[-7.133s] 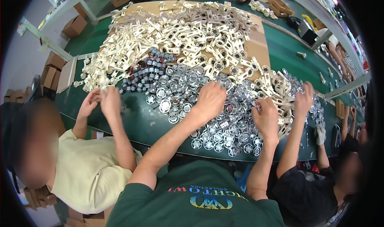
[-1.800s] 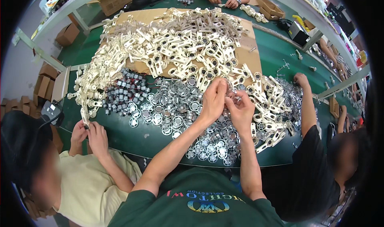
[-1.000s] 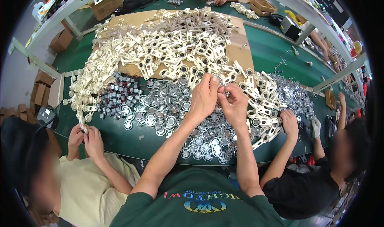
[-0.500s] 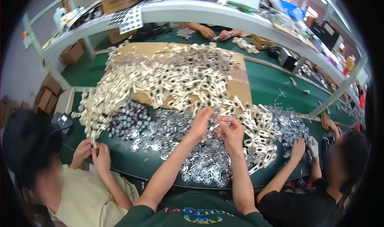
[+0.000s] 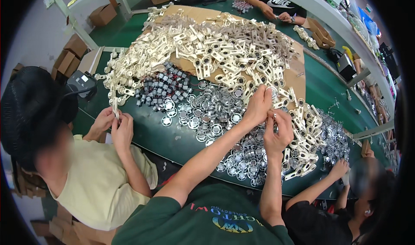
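The left hand point(image 5: 258, 105) grasps a round, shiny silver-coloured disc point(image 5: 272, 92) at its fingertips. The right hand point(image 5: 279, 133), just below it, pinches a small, bright silver-coloured part point(image 5: 274, 115) between thumb and forefinger; its exact shape is too small to tell. Both parts are above the work surface, where a heap of silver-coloured, spoked round discs point(image 5: 216, 102) meets a heap of cream, flat-armed, probably plastic pieces with round ends point(image 5: 300, 137). A cluster of dark grey, block-shaped components point(image 5: 162, 86) lies left of the disc heap on the green table point(image 5: 160, 135).

Handling: the held disc is probably light and stiff, with a smooth, slippery face that may scratch. Grip it by opposite points of the rim. Take the small part lightly, by fingertips only.
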The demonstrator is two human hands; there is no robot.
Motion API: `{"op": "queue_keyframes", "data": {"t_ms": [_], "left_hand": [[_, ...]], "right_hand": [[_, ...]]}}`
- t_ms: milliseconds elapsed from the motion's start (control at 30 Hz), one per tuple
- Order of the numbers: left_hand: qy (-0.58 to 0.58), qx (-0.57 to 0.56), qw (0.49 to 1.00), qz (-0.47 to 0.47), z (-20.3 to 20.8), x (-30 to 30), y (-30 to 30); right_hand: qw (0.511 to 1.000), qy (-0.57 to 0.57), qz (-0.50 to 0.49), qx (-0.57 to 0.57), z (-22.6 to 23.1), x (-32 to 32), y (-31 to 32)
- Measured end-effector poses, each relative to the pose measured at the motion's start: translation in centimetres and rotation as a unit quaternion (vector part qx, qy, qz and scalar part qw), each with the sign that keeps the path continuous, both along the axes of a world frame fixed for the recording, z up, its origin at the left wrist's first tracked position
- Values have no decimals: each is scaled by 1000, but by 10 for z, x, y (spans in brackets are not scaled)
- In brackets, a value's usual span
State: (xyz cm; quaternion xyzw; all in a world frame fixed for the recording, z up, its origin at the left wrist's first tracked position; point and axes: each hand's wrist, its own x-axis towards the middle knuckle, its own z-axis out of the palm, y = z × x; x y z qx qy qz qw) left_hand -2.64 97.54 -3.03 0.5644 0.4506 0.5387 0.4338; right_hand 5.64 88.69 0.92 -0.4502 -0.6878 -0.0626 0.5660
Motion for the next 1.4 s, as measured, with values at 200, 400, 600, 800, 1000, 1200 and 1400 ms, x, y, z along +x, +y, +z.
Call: {"op": "queue_keyframes", "data": {"t_ms": [200, 400, 600, 800, 1000, 1200, 1400], "left_hand": [[-345, -200, 912, -92, -3, 4, 4], [-177, -135, 962, -161, 5, -15, 4], [-120, -99, 972, -179, -1, -13, -5], [-108, -31, 986, -120, 3, -12, -12], [-64, 80, 994, -30, 5, -4, -15], [53, 160, 985, -36, 17, -9, -21], [44, -20, 997, -56, 8, -5, -17]], "right_hand": [[999, 24, -2, -29, 0, 9, 4], [796, 545, 157, -214, -26, 45, 18], [776, 578, 178, -180, -33, 68, 25], [905, 369, 7, -209, -19, 67, 18], [825, 451, 173, -294, -22, 64, 8], [799, 462, 199, -331, -22, 70, 8], [901, 309, 133, -273, -4, 59, -8]]}}
